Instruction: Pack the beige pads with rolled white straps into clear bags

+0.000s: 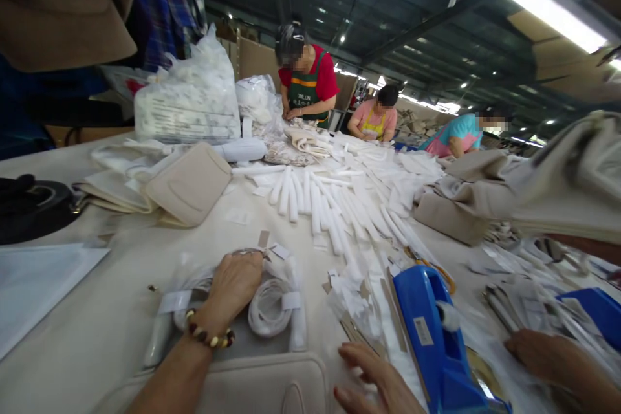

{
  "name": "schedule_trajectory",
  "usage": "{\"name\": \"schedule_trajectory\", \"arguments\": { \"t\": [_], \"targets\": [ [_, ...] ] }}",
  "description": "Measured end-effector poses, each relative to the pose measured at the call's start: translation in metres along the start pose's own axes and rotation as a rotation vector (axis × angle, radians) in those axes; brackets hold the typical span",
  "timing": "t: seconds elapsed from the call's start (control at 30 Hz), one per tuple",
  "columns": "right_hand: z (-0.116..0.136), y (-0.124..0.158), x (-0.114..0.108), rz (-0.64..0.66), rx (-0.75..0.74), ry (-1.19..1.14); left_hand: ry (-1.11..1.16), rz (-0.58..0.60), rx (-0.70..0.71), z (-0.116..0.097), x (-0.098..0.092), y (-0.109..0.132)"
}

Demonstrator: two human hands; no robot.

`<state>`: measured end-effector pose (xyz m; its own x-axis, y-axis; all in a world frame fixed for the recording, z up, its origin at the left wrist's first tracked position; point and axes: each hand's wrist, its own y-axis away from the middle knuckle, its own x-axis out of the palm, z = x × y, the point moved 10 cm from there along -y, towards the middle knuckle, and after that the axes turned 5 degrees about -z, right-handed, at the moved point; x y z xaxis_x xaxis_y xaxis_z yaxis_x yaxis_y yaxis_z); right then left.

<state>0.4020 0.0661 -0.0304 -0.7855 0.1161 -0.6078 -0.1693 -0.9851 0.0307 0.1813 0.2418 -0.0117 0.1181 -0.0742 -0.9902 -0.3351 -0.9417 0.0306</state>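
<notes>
One pale counter (87, 336) carries a beige bag (272, 381) at the lower centre, long edge running left to right, facing unclear. Left hand (237, 281) covers its middle, grip hidden, so I cannot tell; right hand (376, 378) is released. Coils (256, 312) are banded; the bag seems not yet closed.

Beige bag (262, 388), lying opened out, pale coil (270, 307) atop
</notes>
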Motion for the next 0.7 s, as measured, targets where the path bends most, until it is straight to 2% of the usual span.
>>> {"name": "schedule_trajectory", "arguments": {
  "t": [0.1,0.17,0.2,0.3,0.4,0.53,0.7],
  "targets": [
    [-0.009,-0.018,-0.017,-0.130,0.193,-0.269,0.004,0.001,0.006,0.000,-0.001,-0.001],
    [-0.012,-0.032,-0.006,-0.073,0.326,-0.400,0.001,0.009,0.008,-0.001,-0.001,-0.001],
    [-0.012,-0.038,0.001,-0.035,0.377,-0.386,-0.001,0.014,0.007,-0.001,-0.001,-0.001],
    [-0.009,-0.054,0.007,-0.035,0.405,-0.030,-0.002,0.025,0.002,0.000,-0.001,-0.001],
    [0.007,-0.067,0.004,-0.149,0.316,0.342,0.010,0.035,0.006,0.000,0.000,-0.002],
    [0.022,-0.074,0.014,-0.197,0.297,0.577,0.029,0.055,0.029,-0.001,0.002,-0.003],
    [0.027,-0.080,0.018,-0.178,0.285,0.670,0.042,0.080,0.035,0.000,0.005,-0.004]
  ]
}}
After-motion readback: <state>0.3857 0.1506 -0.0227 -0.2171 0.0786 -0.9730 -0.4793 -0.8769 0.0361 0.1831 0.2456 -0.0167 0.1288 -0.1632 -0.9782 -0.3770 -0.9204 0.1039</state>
